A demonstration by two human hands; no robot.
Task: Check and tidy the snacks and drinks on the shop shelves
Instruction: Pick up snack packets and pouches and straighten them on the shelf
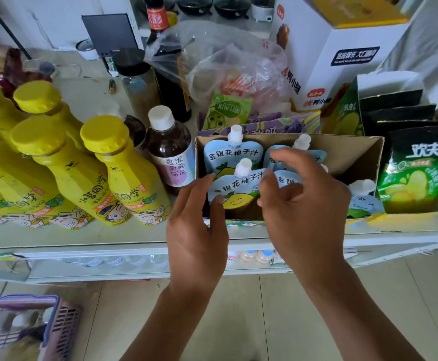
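A cardboard display box [356, 152] on the shelf holds several pale blue spouted juice pouches. My left hand [197, 225] pinches the left edge of the front pouch [238, 188], thumb on its face. My right hand [306, 201] curls over the pouches on the right [287, 179], and its thumb lies against the front pouch's right edge. Another pouch [228, 155] stands upright behind the front one. One more pouch [364, 196] leans at the box's right end.
Several yellow tea bottles [124, 173] and a dark tea bottle [169, 149] stand left of the box. Green snack bags [416, 173] fill a box on the right. A plastic bag [228, 69] and white carton [343, 53] sit behind. A pink basket [25, 327] rests on the floor.
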